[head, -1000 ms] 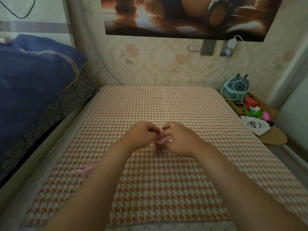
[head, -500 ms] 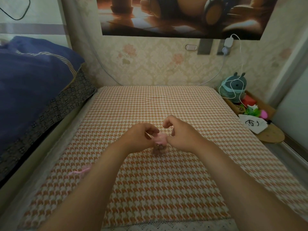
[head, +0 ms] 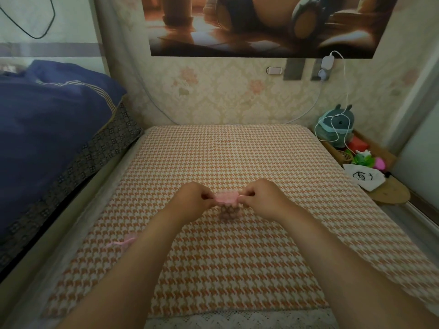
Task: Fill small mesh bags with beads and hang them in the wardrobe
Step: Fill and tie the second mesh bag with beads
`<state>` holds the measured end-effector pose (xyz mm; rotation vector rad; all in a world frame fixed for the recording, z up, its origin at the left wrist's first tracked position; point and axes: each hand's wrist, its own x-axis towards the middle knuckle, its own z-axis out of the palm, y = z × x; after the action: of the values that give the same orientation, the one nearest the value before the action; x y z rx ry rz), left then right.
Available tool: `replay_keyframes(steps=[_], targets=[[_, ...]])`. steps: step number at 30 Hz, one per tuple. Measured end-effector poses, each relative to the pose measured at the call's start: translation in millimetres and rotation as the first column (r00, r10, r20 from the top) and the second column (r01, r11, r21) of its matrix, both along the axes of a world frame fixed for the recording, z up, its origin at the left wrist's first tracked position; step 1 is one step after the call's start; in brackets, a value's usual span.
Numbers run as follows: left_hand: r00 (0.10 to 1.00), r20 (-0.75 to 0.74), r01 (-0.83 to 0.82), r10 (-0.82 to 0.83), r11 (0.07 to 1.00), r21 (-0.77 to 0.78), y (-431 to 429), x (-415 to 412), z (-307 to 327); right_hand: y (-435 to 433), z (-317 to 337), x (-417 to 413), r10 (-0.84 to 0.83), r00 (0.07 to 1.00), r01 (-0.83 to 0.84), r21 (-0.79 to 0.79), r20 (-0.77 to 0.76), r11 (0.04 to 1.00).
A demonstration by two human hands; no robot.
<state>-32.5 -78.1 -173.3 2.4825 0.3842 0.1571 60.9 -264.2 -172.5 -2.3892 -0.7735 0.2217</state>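
pink mesh bag (head: pixel 227 203) of beads (head: pixel 228 212): held between hands, over houndstooth cover (head: pixel 237 157) | left hand (head: pixel 193 198), right hand (head: pixel 262 197): each pinches bag's top edge, possibly drawstrings | second pink bag (head: pixel 123 242): beside left forearm

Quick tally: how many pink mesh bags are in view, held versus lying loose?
Held bag, with beads, pinched by left hand and right hand: 1
Loose bag, blurred, beside the left forearm: 1
Total: 2

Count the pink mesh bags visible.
2. One bag, holding beads, pinched between left hand and right hand; a second bag, blurry, on the cloth by the left forearm. Arms may hide more.
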Motion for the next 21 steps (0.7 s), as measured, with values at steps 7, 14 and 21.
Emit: replay_keyframes(steps=[7,14,21], targets=[[1.0,0.012,-0.018,0.018,1.0,-0.018,8.6,-37.9,10.4,-10.9,13.8,-22.4,0.058,0.964,-0.016,0.158,-0.26,0.987],[0.998,0.018,-0.063,0.065,0.995,-0.072,14.2,-81.8,13.7,-11.0,13.8,-50.1,0.022,0.888,0.108,0.255,-0.459,0.961],[0.982,0.018,-0.183,0.19,0.962,-0.204,22.0,-102.0,6.7,5.1,6.4,-63.7,0.026,0.738,0.229,0.286,-0.674,0.931]])
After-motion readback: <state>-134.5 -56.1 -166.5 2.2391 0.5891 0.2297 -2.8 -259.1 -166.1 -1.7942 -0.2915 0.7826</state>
